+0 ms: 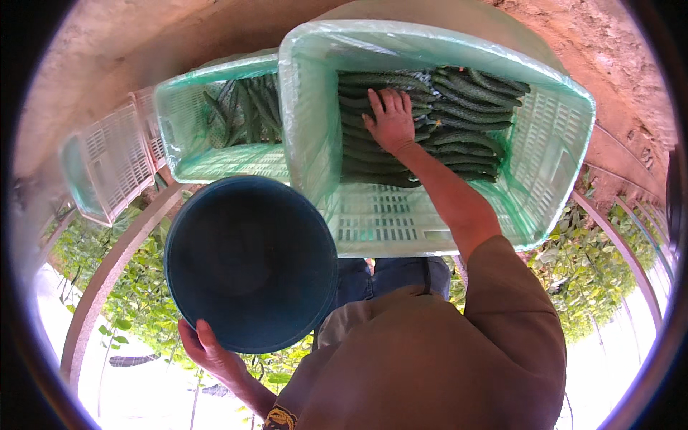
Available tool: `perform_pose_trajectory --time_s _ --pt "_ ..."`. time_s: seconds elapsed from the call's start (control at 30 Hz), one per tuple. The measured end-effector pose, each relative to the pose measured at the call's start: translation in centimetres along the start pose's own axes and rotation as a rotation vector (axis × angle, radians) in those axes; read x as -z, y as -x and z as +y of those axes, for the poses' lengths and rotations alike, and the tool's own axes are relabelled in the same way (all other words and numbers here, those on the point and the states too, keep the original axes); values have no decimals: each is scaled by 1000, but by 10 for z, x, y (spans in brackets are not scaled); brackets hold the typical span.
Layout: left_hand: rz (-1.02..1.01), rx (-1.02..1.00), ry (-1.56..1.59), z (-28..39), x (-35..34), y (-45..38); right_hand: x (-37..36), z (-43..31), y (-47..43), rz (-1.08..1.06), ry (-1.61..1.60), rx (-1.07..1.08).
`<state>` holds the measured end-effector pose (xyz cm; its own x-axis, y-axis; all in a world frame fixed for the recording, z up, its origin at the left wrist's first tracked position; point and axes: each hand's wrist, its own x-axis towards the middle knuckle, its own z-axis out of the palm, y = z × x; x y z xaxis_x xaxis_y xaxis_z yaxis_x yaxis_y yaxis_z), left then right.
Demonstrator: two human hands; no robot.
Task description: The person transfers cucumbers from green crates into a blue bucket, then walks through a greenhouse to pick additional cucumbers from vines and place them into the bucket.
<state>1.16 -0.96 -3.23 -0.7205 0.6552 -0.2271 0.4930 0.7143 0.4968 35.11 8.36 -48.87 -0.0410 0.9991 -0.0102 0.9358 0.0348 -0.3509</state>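
Note:
My left hand grips the near rim of a dark blue round bucket, thumb over the edge. The bucket's mouth faces me, and its dark inside shows nothing I can make out. Deep in a large slatted plastic crate, my right hand rests palm down with spread fingers on dark green cucumbers. They lie side by side in rows, covering the crate's floor. A thin green-tinted plastic liner covers the crate's walls and folds over its rim. Whether my right fingers grip a cucumber is hidden under the hand.
To the left stands a second lined crate with some cucumbers inside. Another pale crate is farther left. A brown earth wall rises behind. Leafy vines and curved frame bars lie around me.

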Motion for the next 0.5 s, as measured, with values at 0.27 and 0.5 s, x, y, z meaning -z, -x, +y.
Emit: perform_pose_trajectory --time_s 0.27,0.5 --pt "-75 -92 -51 12 -3 0 52 -5 -9 -126 14 50" --pt "-47 -7 279 -48 38 25 210 -96 -1 -50 -630 -27"
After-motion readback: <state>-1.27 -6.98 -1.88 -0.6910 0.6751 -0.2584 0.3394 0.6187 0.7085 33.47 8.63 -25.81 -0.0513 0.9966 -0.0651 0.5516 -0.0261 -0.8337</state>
